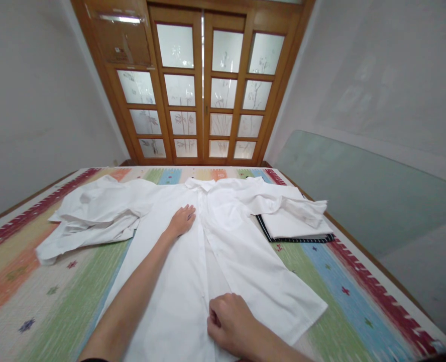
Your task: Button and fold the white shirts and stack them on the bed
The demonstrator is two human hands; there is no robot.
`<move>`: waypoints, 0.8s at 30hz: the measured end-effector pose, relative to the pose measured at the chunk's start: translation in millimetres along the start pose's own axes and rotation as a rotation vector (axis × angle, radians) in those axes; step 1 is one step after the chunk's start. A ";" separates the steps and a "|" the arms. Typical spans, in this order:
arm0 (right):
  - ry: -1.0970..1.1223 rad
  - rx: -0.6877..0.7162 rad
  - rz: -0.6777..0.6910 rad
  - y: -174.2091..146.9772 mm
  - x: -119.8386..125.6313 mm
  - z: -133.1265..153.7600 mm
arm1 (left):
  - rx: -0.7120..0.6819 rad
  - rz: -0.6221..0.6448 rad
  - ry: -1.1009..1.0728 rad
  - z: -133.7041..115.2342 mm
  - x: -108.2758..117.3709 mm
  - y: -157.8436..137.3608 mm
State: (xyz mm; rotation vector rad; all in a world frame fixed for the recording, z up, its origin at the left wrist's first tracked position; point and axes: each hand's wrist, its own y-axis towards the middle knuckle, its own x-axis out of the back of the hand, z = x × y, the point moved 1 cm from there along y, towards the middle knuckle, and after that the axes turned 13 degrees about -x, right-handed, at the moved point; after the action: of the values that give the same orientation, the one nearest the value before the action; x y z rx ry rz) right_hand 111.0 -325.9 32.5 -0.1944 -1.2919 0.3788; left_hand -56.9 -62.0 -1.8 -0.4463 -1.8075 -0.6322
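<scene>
– While both bare hands are on the job, where's the main item?

– White long-sleeved collared cotton-look shirt [162, 281], front up, spread on a multicoloured striped cloth [68, 296] with small star-like motifs. Collar at the far end, hem toward the wearer. Front edges part in a narrow wedge from about mid-chest down.

– Left hand [183, 219]?

– Flat, palm down on the shirt's chest, left of the front opening. Fingers extended, close together, nothing gripped. Forearm runs along the left front panel.

– Right hand [230, 319]?

– Lower down, at the front opening toward the hem. Fingers curled in, loose-fist shape. Can't tell if there's fabric pinched in it; the fingertips are hidden.

– Sides?

– Left: bunched white fabric [98, 216] by the shirt's shoulder, creased, one end trailing toward the wearer. Can't tell if it's all sleeve or a second piece. Right: the other sleeve lies across a folded white cloth item [283, 225], which sits on a folded black item with thin white stripes [302, 240].

– Background?

– Brown wooden doors with patterned frosted panes [180, 90] past the far edge, pale green panel with a rounded corner [358, 186] along the right wall.
</scene>
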 end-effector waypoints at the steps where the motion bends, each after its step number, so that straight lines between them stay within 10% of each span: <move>1: -0.013 0.010 0.001 0.1 -0.4 -0.4 | -0.005 0.000 0.017 -1.6 -1.4 -1.3; 14: -0.171 -0.054 -0.082 -4.3 16.5 -19.9 | -0.036 0.039 0.100 -13.4 -6.7 -16.6; 24: -0.256 -0.162 -0.056 -1.9 18.4 -31.5 | -0.131 -0.316 -0.485 -25.9 -2.7 -7.8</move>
State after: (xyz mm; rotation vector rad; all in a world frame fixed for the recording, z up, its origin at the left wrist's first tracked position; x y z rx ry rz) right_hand 145.7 -318.4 41.2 -0.2524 -1.5794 0.2566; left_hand -41.2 -84.2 0.4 -0.4293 -2.3332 -0.9232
